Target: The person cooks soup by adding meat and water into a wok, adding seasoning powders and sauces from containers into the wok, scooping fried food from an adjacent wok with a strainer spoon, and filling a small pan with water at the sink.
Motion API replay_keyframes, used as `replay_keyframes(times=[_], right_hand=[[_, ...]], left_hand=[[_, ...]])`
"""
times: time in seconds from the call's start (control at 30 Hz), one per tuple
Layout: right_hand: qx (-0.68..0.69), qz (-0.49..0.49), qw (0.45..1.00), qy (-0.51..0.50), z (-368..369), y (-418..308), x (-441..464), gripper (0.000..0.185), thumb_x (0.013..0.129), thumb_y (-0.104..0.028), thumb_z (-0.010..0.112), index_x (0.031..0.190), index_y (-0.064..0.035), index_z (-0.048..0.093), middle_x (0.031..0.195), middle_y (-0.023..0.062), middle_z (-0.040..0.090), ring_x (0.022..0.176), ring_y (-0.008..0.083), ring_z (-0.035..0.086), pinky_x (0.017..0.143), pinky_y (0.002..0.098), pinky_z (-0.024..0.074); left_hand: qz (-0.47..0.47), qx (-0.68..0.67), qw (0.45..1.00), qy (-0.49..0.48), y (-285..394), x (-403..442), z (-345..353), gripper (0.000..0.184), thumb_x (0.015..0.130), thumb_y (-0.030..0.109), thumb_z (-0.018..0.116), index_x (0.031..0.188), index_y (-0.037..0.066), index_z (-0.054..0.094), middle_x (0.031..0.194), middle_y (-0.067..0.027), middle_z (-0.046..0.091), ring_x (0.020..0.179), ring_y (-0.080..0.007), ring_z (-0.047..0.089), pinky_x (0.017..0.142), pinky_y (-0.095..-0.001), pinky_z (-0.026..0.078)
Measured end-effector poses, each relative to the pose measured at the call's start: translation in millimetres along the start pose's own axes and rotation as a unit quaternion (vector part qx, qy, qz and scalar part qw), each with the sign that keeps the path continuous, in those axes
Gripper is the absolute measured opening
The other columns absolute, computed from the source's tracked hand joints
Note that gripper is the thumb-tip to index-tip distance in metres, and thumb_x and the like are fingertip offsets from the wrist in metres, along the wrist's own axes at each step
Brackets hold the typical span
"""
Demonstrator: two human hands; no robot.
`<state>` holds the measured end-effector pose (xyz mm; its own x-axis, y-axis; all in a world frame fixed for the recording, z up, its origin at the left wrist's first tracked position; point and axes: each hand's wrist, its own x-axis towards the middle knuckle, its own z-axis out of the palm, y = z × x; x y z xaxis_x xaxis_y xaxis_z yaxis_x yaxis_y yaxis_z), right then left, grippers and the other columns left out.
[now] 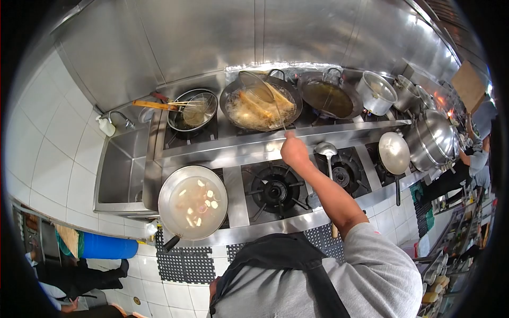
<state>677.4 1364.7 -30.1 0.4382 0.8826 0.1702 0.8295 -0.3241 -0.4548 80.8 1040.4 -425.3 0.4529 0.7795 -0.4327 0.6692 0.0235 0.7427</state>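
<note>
My right hand [295, 151] is closed around the thin handle of a wire skimmer [257, 88] at the back row of burners. The skimmer's round mesh head is over the far side of a dark wok [229, 117]. Long, golden battered pieces [254, 111] fry there in bubbling oil. My left hand does not show; the apron and body fill the lower middle. Near my right forearm, a ladle [326, 150] lies over a front burner. To the left, a wide pan [168, 199] holds pale liquid with sliced pieces.
Behind left, a black pan [172, 119] holds strainers. Right of the wok are an oil-filled wok [331, 100] and metal pots [377, 94]. A frying pan [394, 152] and steamer [432, 139] stand front right. A sink [123, 169] is left. Other people stand at both sides.
</note>
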Motion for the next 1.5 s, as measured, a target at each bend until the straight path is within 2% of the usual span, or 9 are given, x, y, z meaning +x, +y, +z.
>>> replay_keyframes(times=[0.33, 0.43, 0.53, 0.63, 0.8, 0.9, 1.1, 1.37, 1.5], right_hand=[[0.017, -0.027, 0.999, -0.024, 14, 0, -13, 0.028, 0.089, -0.005, 0.048, 0.113, 0.0074, 0.053, 0.095, 0.0335, 0.067, 0.093, 0.0487, 0.067, 0.084, 0.0540, 0.0527], [-0.020, 0.014, 0.998, -0.057, 17, -10, -13, 0.029, 0.088, -0.004, 0.048, 0.114, 0.0076, 0.053, 0.097, 0.0338, 0.067, 0.094, 0.0487, 0.067, 0.085, 0.0540, 0.0527], [-0.031, 0.041, 0.997, -0.060, 24, -8, -5, 0.030, 0.088, -0.005, 0.050, 0.113, 0.0107, 0.055, 0.098, 0.0345, 0.067, 0.093, 0.0478, 0.068, 0.084, 0.0517, 0.0542], [-0.053, -0.011, 0.990, -0.128, 43, 12, 22, 0.024, 0.088, -0.005, 0.049, 0.107, 0.0074, 0.059, 0.092, 0.0266, 0.069, 0.081, 0.0394, 0.070, 0.070, 0.0483, 0.0548], [0.380, 0.191, 0.849, -0.314, 59, 70, 94, 0.027, 0.096, -0.014, 0.051, 0.114, 0.0015, 0.063, 0.069, 0.0098, 0.057, 0.050, 0.0187, 0.054, 0.040, 0.0377, 0.0399], [0.358, 0.253, 0.853, -0.284, -23, 5, 64, 0.024, 0.098, -0.015, 0.046, 0.106, -0.0008, 0.063, 0.067, 0.0095, 0.057, 0.052, 0.0165, 0.054, 0.041, 0.0355, 0.0391], [0.046, 0.008, 0.999, -0.009, 7, 17, 51, 0.027, 0.097, -0.017, 0.047, 0.104, 0.0042, 0.062, 0.068, 0.0195, 0.064, 0.054, 0.0277, 0.067, 0.051, 0.0416, 0.0522], [0.119, 0.046, 0.981, -0.147, -6, 8, 29, 0.027, 0.100, -0.020, 0.050, 0.095, 0.0048, 0.058, 0.060, 0.0175, 0.061, 0.043, 0.0276, 0.059, 0.045, 0.0420, 0.0478], [0.132, 0.053, 0.981, -0.130, 3, 18, 23, 0.028, 0.102, -0.023, 0.051, 0.097, 0.0040, 0.057, 0.054, 0.0139, 0.058, 0.040, 0.0249, 0.058, 0.037, 0.0407, 0.0423]], left_hand=[[-0.161, -0.154, 0.975, 0.004, 1, 9, 5, 0.039, 0.103, 0.037, 0.047, 0.103, 0.006, 0.070, 0.097, -0.0206, 0.072, 0.092, -0.0345, 0.070, 0.080, -0.0443, 0.051], [-0.161, 0.015, 0.987, 0.026, -1, 5, 13, 0.042, 0.103, 0.038, 0.048, 0.113, 0.003, 0.070, 0.105, -0.0172, 0.074, 0.098, -0.0266, 0.069, 0.085, -0.0407, 0.050], [-0.243, -0.206, 0.943, 0.092, 7, 8, 26, 0.044, 0.103, 0.038, 0.049, 0.121, 0.003, 0.067, 0.111, -0.0166, 0.073, 0.104, -0.0235, 0.068, 0.090, -0.0394, 0.049], [-0.268, -0.117, 0.954, 0.070, 2, 0, 27, 0.044, 0.101, 0.039, 0.051, 0.129, 0.006, 0.064, 0.114, -0.0187, 0.071, 0.105, -0.0251, 0.067, 0.092, -0.0397, 0.049], [-0.158, -0.009, 0.987, 0.032, 1, -12, 24, 0.047, 0.101, 0.047, 0.047, 0.115, 0.007, 0.067, 0.105, -0.0175, 0.071, 0.095, -0.0265, 0.068, 0.086, -0.0408, 0.049], [-0.212, -0.073, 0.974, 0.024, -2, -15, 30, 0.048, 0.101, 0.049, 0.043, 0.103, 0.007, 0.066, 0.096, -0.0178, 0.070, 0.091, -0.0272, 0.068, 0.083, -0.0416, 0.049], [-0.180, -0.039, 0.983, -0.012, -3, -1, 19, 0.045, 0.101, 0.046, 0.045, 0.106, 0.006, 0.066, 0.100, -0.0210, 0.070, 0.097, -0.0341, 0.068, 0.083, -0.0448, 0.050], [-0.056, 0.026, 0.989, 0.137, -6, -3, 20, 0.042, 0.098, 0.039, 0.059, 0.115, 0.001, 0.066, 0.111, -0.0221, 0.070, 0.107, -0.0398, 0.066, 0.087, -0.0451, 0.053], [-0.106, 0.062, 0.992, 0.028, -9, -7, 18, 0.034, 0.098, 0.029, 0.057, 0.117, 0.002, 0.062, 0.106, -0.0231, 0.070, 0.104, -0.0417, 0.066, 0.084, -0.0467, 0.053]])
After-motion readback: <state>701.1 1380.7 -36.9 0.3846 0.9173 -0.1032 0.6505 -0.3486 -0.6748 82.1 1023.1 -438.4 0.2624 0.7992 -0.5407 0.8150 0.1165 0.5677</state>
